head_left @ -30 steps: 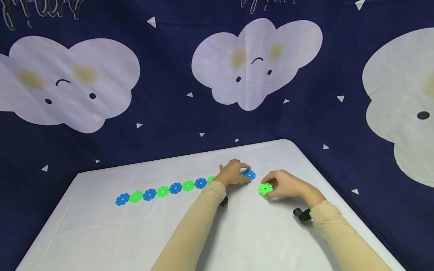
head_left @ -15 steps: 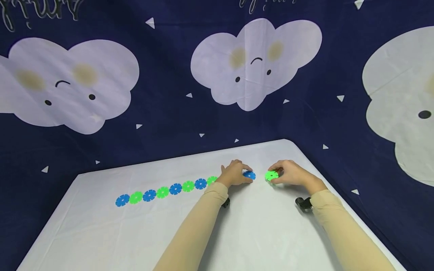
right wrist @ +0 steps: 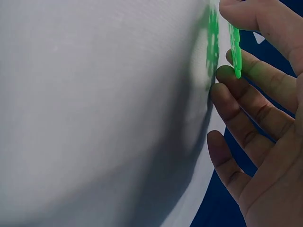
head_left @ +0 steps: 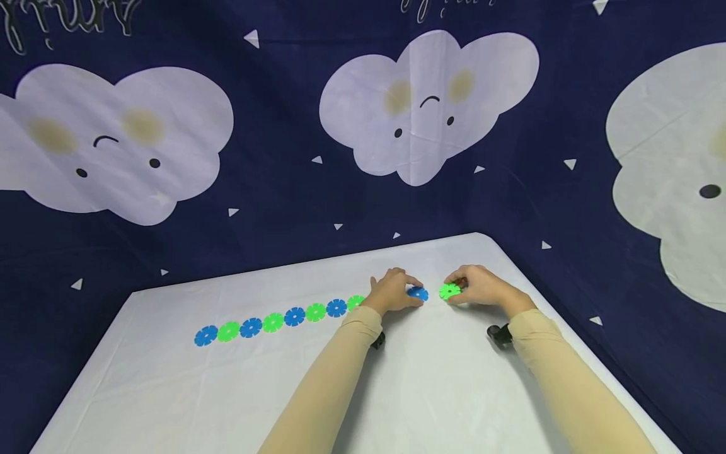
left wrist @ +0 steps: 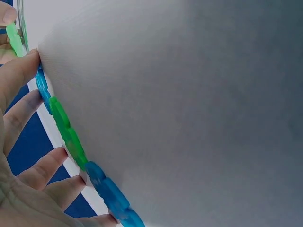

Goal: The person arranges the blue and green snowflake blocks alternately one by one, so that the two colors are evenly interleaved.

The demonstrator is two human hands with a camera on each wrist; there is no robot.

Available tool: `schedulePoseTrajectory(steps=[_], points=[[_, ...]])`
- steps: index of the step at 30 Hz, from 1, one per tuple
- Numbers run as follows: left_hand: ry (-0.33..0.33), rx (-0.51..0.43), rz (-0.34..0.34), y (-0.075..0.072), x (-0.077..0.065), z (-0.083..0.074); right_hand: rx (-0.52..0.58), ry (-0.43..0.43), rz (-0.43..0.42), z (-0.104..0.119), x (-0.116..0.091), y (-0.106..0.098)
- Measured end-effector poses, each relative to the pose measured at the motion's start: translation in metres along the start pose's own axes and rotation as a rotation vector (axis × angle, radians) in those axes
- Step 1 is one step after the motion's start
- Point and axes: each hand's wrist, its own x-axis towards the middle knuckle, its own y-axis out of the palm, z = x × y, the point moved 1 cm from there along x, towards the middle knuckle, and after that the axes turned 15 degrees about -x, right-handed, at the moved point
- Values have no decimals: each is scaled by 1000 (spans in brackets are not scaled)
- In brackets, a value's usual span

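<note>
In the head view a row of notched plastic interlocking discs, alternating blue and green, runs along the white table. At its right end my left hand (head_left: pixel 392 292) pinches the last blue disc (head_left: pixel 420 294) between thumb and forefinger, its other fingers spread behind the row. That hand hides part of the row, but a green disc (left wrist: pixel 66 132) joined beyond the blue one shows in the left wrist view. My right hand (head_left: pixel 483 287) holds a loose green disc (head_left: pixel 449 291) by its edges. This disc (right wrist: pixel 236 52) is slightly off the tabletop, a small gap right of the blue one.
The row's left end is a blue disc (head_left: pixel 206 335). A white cloth covers the table (head_left: pixel 170 391). Behind and to the right hangs a dark blue curtain (head_left: pixel 272 189) with cloud prints. Black wrist devices (head_left: pixel 499 335) sit under both wrists.
My right hand has carried the green disc up and away from me to the level of the row's end, then slightly left. My left hand has barely shifted at the blue disc.
</note>
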Motion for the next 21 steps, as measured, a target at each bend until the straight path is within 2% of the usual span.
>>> schedulePoseTrajectory(steps=[7,21], points=[[-1,2,5,0,1,0,6,-3,13,4,8,1],[6,16,7,-1,1,0,-22,-78,31,11,21,4]])
